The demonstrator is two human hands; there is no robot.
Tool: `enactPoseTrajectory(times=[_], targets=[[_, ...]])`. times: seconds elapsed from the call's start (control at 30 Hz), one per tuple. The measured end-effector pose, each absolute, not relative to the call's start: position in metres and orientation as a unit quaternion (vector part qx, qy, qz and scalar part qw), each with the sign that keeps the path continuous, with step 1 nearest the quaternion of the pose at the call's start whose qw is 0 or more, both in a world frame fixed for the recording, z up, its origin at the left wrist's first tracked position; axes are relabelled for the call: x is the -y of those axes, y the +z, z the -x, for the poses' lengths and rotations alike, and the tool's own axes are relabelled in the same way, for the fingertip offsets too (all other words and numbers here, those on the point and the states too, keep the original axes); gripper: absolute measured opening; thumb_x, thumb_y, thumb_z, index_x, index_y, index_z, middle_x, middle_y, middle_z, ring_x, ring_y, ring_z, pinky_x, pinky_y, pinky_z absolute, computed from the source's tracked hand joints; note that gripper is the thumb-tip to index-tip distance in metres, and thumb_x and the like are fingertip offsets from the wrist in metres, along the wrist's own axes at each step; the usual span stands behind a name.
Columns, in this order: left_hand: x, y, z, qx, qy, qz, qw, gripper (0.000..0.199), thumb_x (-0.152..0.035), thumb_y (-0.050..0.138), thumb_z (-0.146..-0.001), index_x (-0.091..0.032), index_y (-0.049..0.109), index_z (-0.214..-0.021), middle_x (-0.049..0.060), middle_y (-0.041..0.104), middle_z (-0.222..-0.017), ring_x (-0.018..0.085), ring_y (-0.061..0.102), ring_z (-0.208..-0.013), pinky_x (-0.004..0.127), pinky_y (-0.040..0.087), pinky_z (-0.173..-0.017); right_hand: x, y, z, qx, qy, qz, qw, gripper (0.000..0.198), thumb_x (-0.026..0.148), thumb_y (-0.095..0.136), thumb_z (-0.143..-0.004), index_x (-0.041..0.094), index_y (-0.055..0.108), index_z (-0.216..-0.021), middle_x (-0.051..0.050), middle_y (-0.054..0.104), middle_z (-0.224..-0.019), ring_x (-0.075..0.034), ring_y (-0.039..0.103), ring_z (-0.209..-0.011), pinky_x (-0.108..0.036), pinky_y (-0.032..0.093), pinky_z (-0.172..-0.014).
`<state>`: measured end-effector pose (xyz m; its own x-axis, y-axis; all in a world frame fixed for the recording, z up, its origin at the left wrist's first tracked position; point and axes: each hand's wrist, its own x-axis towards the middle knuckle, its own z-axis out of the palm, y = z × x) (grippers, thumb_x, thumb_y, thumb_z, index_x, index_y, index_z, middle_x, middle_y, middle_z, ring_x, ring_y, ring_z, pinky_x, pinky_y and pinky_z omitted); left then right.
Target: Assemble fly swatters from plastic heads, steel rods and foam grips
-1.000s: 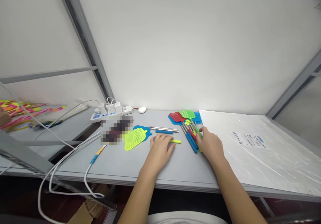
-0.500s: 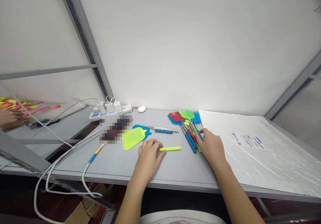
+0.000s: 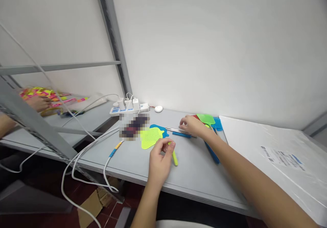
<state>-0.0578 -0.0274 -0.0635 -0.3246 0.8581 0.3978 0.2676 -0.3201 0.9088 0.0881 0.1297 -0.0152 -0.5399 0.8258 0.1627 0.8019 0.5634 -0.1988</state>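
My left hand [image 3: 161,158] is closed, thumb against fingers, on a yellow-green fly swatter handle [image 3: 174,158] that points down toward the table's front edge. My right hand [image 3: 192,125] reaches across, fingers curved and a little apart, just over the thin metal rods [image 3: 175,130]; I cannot tell whether it touches them. A loose blue handle [image 3: 181,134] lies beside the rods. To their left, a yellow-green swatter head [image 3: 151,138] overlaps a blue head [image 3: 155,127]. Behind my right forearm is a pile of swatters with a green head [image 3: 206,118] and a blue head [image 3: 218,124], partly hidden.
A white plastic-wrapped package [image 3: 245,136] lies on the right. At the back left are a power strip [image 3: 115,111] with chargers and a white round device [image 3: 158,109]. White cables [image 3: 74,166] hang over the front edge. Another person's hand [image 3: 38,103] is at the far left.
My right hand has left the swatter pile and moved left to the rods. My left hand has turned the yellow handle from sideways to pointing toward me. The view has swung left.
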Motion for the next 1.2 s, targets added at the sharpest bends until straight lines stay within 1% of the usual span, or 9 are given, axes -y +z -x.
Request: enactPoseTrajectory(times=[0.2,0.33,0.43,0.53,0.63,0.77,0.97,1.03,1.2], targets=[[0.031,-0.062,0.057,-0.522,0.599,-0.56,0.236,0.016,-0.038,0.057,-0.092,-0.024,0.064,-0.091,0.002,0.061,-0.092,0.016,0.053,-0.082,0.029,0.044,-0.079,-0.137,-0.026,-0.089,0.889,0.052,0.449,0.073,0.019,0.03,0.056,-0.088,0.021,0.073,-0.088,-0.004,0.07,-0.088,-0.016,0.062,-0.078,-0.024,0.04,-0.066],[0.034,-0.06,0.055,-0.524,0.574,-0.571,0.263,0.017,-0.039,0.057,-0.092,-0.024,0.065,-0.092,0.002,0.063,-0.091,0.017,0.055,-0.083,0.03,0.045,-0.077,-0.131,-0.027,-0.09,0.891,0.042,0.448,0.069,0.027,0.032,0.048,-0.093,0.02,0.072,-0.092,-0.005,0.07,-0.092,-0.017,0.062,-0.08,-0.024,0.039,-0.065],[0.036,-0.059,0.055,-0.515,0.568,-0.591,0.25,0.018,-0.04,0.058,-0.091,-0.023,0.064,-0.092,0.003,0.063,-0.091,0.018,0.056,-0.084,0.031,0.045,-0.078,-0.129,-0.024,-0.089,0.897,0.041,0.436,0.059,0.025,0.038,0.051,-0.093,0.022,0.071,-0.093,-0.004,0.07,-0.095,-0.017,0.063,-0.084,-0.024,0.04,-0.067],[0.037,-0.058,0.054,-0.51,0.571,-0.597,0.241,0.018,-0.04,0.058,-0.091,-0.022,0.063,-0.09,0.002,0.062,-0.089,0.018,0.056,-0.084,0.031,0.045,-0.079,-0.129,-0.021,-0.087,0.901,0.036,0.429,0.043,0.023,0.035,0.053,-0.093,0.021,0.071,-0.092,-0.005,0.07,-0.095,-0.017,0.063,-0.086,-0.026,0.043,-0.072],[0.037,-0.057,0.054,-0.522,0.564,-0.584,0.264,0.02,-0.041,0.055,-0.092,-0.022,0.061,-0.089,0.001,0.062,-0.086,0.017,0.057,-0.083,0.031,0.044,-0.081,-0.129,-0.019,-0.087,0.906,0.025,0.422,0.026,0.023,0.035,0.053,-0.095,0.017,0.068,-0.099,-0.006,0.068,-0.102,-0.017,0.063,-0.091,-0.034,0.048,-0.082],[0.037,-0.056,0.052,-0.535,0.538,-0.582,0.292,0.022,-0.043,0.053,-0.093,-0.022,0.059,-0.089,0.001,0.063,-0.086,0.017,0.057,-0.083,0.027,0.044,-0.072,-0.126,-0.022,-0.086,0.911,0.016,0.411,0.018,0.031,0.039,0.058,-0.093,0.016,0.061,-0.114,-0.007,0.063,-0.113,-0.02,0.062,-0.099,-0.043,0.051,-0.087],[0.037,-0.056,0.05,-0.528,0.502,-0.617,0.297,0.018,-0.038,0.057,-0.09,-0.023,0.063,-0.096,0.001,0.064,-0.085,0.017,0.059,-0.08,0.024,0.04,-0.06,-0.124,-0.023,-0.084,0.915,0.03,0.4,0.034,0.023,0.029,0.049,-0.096,0.018,0.069,-0.095,-0.007,0.069,-0.101,-0.021,0.062,-0.098,-0.042,0.045,-0.093],[0.036,-0.056,0.05,-0.527,0.51,-0.618,0.284,0.019,-0.039,0.059,-0.089,-0.022,0.065,-0.097,0.002,0.065,-0.085,0.017,0.059,-0.08,0.025,0.042,-0.061,-0.125,-0.022,-0.084,0.917,0.044,0.395,0.03,0.021,0.032,0.053,-0.095,0.017,0.067,-0.102,-0.007,0.067,-0.107,-0.021,0.062,-0.099,-0.042,0.048,-0.091],[0.035,-0.057,0.051,-0.541,0.546,-0.588,0.252,0.021,-0.04,0.057,-0.09,-0.023,0.067,-0.098,0.002,0.063,-0.084,0.017,0.057,-0.08,0.026,0.046,-0.069,-0.119,-0.025,-0.084,0.909,0.07,0.411,0.026,0.034,0.036,0.057,-0.094,0.018,0.057,-0.122,-0.009,0.058,-0.124,-0.021,0.061,-0.103,-0.042,0.053,-0.087]])
